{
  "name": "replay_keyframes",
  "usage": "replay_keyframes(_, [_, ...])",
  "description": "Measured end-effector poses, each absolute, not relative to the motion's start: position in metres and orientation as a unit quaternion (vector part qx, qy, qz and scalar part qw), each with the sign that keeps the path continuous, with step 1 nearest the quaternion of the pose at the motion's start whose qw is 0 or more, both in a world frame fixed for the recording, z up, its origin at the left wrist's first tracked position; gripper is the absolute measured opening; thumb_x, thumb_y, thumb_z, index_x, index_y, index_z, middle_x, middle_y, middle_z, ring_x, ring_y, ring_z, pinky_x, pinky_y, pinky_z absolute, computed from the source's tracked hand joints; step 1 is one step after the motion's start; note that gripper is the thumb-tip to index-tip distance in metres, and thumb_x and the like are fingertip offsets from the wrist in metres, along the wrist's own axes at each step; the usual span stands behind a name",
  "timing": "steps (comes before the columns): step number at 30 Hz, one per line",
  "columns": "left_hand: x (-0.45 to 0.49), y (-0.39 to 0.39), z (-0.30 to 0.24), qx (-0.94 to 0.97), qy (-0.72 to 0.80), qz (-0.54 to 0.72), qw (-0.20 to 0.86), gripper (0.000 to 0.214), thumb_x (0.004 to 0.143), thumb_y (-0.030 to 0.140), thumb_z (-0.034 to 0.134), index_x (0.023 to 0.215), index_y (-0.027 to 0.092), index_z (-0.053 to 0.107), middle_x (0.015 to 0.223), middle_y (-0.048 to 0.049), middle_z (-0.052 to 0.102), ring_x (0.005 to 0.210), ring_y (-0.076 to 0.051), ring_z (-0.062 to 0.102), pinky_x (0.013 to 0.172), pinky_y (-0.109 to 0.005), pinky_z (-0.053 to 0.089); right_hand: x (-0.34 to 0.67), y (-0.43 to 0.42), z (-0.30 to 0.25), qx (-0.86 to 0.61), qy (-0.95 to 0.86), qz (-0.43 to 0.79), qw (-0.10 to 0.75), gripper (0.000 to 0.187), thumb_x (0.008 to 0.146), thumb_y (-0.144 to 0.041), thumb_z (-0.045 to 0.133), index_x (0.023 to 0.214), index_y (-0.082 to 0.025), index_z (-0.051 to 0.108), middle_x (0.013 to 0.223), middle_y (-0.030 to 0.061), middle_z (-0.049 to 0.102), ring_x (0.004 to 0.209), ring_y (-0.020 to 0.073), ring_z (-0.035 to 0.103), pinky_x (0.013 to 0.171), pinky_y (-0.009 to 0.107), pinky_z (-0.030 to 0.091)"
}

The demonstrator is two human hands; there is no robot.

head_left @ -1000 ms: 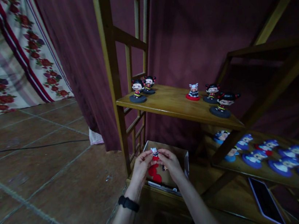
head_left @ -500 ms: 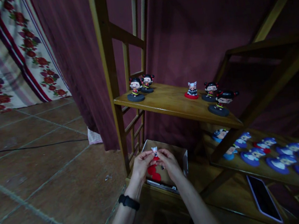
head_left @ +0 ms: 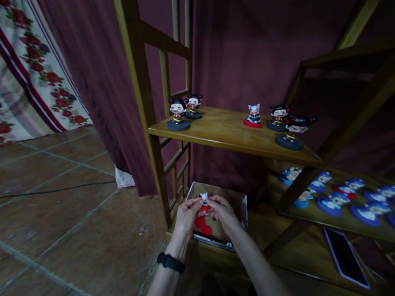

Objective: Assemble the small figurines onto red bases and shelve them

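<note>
Between my two hands is a small white-haired figurine [head_left: 204, 198] on a red base, held upright over an open cardboard box [head_left: 230, 193]. My left hand [head_left: 188, 213] pinches it from the left, fingers closed; a black band circles that wrist. From the other side my right hand [head_left: 223, 209] grips it too, also closed. Beneath them in the box lie red pieces [head_left: 203, 227], partly covered by my hands. A similar white-haired figurine [head_left: 253, 115] on a red base stands on the wooden shelf [head_left: 213, 129] above.
Black-haired figurines [head_left: 177, 114] on dark bases stand at both ends of that shelf. Lower right, another shelf carries several blue-based figurines [head_left: 371, 212]. A phone [head_left: 346, 257] lies below them. The shelf post [head_left: 142, 102] rises left of the box; a cable [head_left: 43, 192] crosses the tiled floor.
The view has shifted very slightly. Both hands keep hold of the figurine over the box, almost in the same position.
</note>
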State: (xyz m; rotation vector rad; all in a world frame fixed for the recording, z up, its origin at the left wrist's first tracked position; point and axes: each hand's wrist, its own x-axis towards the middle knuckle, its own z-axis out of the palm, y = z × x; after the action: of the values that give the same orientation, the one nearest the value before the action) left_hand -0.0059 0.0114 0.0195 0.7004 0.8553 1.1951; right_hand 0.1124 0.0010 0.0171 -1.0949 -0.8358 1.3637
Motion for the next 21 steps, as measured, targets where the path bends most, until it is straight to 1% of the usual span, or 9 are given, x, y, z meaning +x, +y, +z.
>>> replay_keyframes(4, [-0.0057,0.0111,0.0182,0.307,0.381,0.530,0.692,0.025,0.058,0.021,0.076,0.079,0.009,0.068,0.073,-0.0084,0.069,0.057,-0.014,0.064,0.056,-0.025,0.054,0.1138,0.0001,0.0176,-0.463,-0.360,0.575,0.570,0.029,0.061,-0.043,0.070,0.072,-0.018,0.061,0.071,0.0013,0.066,0.060,0.0141,0.061,0.056,0.027,0.051])
replay_keyframes(9, [-0.0095,0.0119,0.0180,0.272,0.373,0.514,0.723,0.022,0.064,0.015,0.071,0.085,0.010,0.068,0.081,-0.0106,0.070,0.064,-0.013,0.065,0.060,-0.021,0.054,0.1179,0.0002,0.0148,-0.439,-0.366,0.591,0.569,0.029,0.061,-0.041,0.070,0.078,-0.017,0.064,0.082,0.0048,0.068,0.069,0.0159,0.063,0.062,0.028,0.051])
replay_keyframes(12, [-0.0124,0.0130,0.0173,0.257,0.369,0.500,0.740,0.019,0.067,0.011,0.068,0.086,0.010,0.068,0.083,-0.0110,0.070,0.066,-0.012,0.065,0.062,-0.020,0.054,0.1206,0.0013,0.0118,-0.436,-0.349,0.604,0.568,0.030,0.060,-0.037,0.071,0.081,-0.017,0.064,0.084,0.0054,0.069,0.070,0.0162,0.064,0.064,0.029,0.051])
replay_keyframes(17, [-0.0127,0.0134,0.0161,0.267,0.375,0.490,0.740,0.020,0.066,0.007,0.066,0.086,0.011,0.067,0.081,-0.0095,0.070,0.067,-0.014,0.066,0.061,-0.021,0.055,0.1213,0.0013,0.0133,-0.443,-0.351,0.605,0.561,0.027,0.061,-0.034,0.070,0.082,-0.018,0.063,0.083,0.0043,0.069,0.071,0.0154,0.064,0.066,0.028,0.050])
replay_keyframes(21, [-0.0111,0.0132,0.0153,0.269,0.383,0.506,0.725,0.021,0.064,0.006,0.067,0.085,0.011,0.066,0.079,-0.0081,0.069,0.067,-0.014,0.066,0.059,-0.022,0.055,0.1200,-0.0003,0.0188,-0.442,-0.364,0.603,0.556,0.029,0.060,-0.032,0.070,0.084,-0.018,0.063,0.087,0.0050,0.068,0.077,0.0172,0.064,0.070,0.031,0.051])
